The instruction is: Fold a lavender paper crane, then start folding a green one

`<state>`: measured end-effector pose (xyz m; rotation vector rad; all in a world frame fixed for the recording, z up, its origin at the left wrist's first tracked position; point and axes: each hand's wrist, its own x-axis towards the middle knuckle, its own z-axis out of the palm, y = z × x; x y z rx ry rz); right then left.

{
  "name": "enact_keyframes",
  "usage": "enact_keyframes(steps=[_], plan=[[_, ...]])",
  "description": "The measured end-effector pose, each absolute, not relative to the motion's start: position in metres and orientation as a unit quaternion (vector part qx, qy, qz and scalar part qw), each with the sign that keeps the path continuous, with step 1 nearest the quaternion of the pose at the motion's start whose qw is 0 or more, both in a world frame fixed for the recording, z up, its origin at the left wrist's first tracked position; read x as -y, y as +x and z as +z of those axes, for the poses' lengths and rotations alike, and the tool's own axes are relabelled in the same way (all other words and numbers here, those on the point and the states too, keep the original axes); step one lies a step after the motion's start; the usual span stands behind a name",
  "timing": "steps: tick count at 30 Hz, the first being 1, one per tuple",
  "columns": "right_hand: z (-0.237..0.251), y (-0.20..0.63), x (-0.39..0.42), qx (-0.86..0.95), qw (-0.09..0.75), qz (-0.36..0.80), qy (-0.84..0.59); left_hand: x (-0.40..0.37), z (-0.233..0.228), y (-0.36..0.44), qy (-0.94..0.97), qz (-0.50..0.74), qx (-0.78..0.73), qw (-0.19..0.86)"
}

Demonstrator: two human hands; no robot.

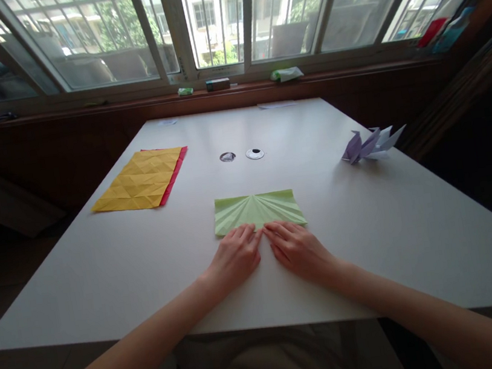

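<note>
A light green sheet of origami paper [254, 211] lies flat in front of me, a wide rectangle with creases fanning out from the middle of its far edge. My left hand [238, 248] is closed at the near edge, left of centre, its fingertips pressed on the paper. Mirroring it, my right hand [298, 244] has its fingers bent and held together on the same edge, just right of centre. The two index fingertips almost meet. Both thumbs are partly hidden, and so is the strip of paper under the fingers.
Creased yellow paper [139, 178] rests over red paper [175, 173] on the left of the white table [156, 264]. Folded purple and white paper figures [371, 143] stand at the right. Two round holes [227, 158] lie beyond the green sheet. Small packets [286, 74] line the windowsill.
</note>
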<state>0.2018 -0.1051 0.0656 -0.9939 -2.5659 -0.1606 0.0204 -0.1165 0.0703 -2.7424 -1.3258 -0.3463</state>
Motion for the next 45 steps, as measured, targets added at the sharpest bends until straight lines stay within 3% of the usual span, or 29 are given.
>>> enact_keyframes(steps=[8, 31, 45], plan=[[0.067, 0.203, 0.108, 0.900, 0.150, -0.072, -0.402, 0.126, 0.076, 0.024, -0.852, -0.078, 0.512, 0.077], [0.064, 0.205, 0.107, 0.900, 0.174, -0.074, -0.393, 0.140, 0.086, -0.030, -0.755, -0.035, 0.652, 0.059], [0.070, 0.216, 0.106, 0.903, 0.179, -0.048, -0.388, 0.139, 0.087, -0.026, -0.775, 0.029, 0.626, 0.080]])
